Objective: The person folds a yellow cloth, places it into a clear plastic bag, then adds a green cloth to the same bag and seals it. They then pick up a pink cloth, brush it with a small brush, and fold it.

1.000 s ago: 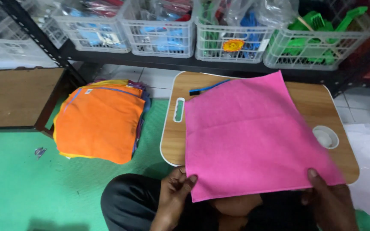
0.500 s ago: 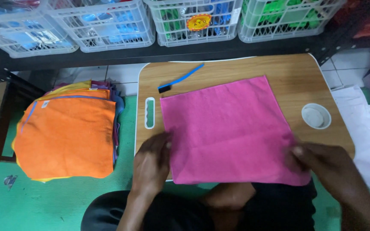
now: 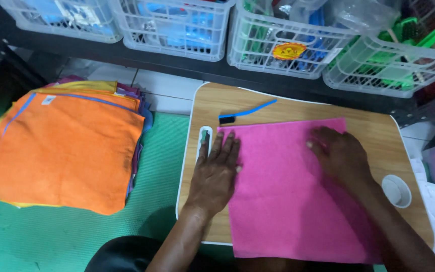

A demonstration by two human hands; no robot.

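Pink cloth [image 3: 288,196] spread flat across the small wooden lap table [image 3: 373,131], near edge hanging just over the table's front toward the body. Left hand [image 3: 216,174] pressed palm-down on the cloth's left edge, fingers splayed and pointing away, fingertips just short of the far left corner, thumb side over pink, outer fingers partly on bare wood beside the white slot handle [image 3: 205,141]. Right hand [image 3: 339,156] laid flat on the cloth's upper right area, fingers loosely curled toward the middle, forearm crossing the right side of the fabric. Both hands open, gripping nothing, resting on top of the cloth and well apart from each other, with a broad stretch of pink between them. Just beyond the cloth's far edge, a blue-handled brush [image 3: 245,112] lying on the wood, clear of both hands. White round cup recess [image 3: 396,190] at the table's right edge, beside the right forearm. Off to the left on the green mat [image 3: 51,236], stack of folded cloths [image 3: 64,151], orange on top. Along the back, white mesh baskets [image 3: 278,45] on a dark shelf.
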